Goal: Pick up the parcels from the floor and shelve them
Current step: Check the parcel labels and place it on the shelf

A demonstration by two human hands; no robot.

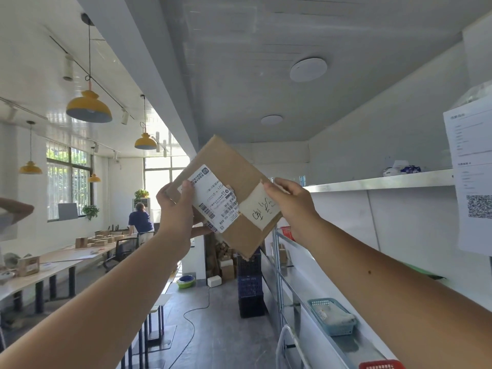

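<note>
A flat brown cardboard parcel (229,166) with a white shipping label and a strip of tape with handwriting is held up at head height, tilted like a diamond. My left hand (177,209) grips its left edge over the label. My right hand (291,206) grips its right edge beside the tape. The white metal shelving (378,181) runs along the right, and the parcel hangs just left of the top shelf's near end.
The top shelf carries a small white and blue item (402,167). Lower shelves hold a teal basket (332,315) and red baskets (380,364). Papers (474,169) hang at the right. Blue crates (249,283) stand in the aisle. Another person (141,222) stands by long tables at the left.
</note>
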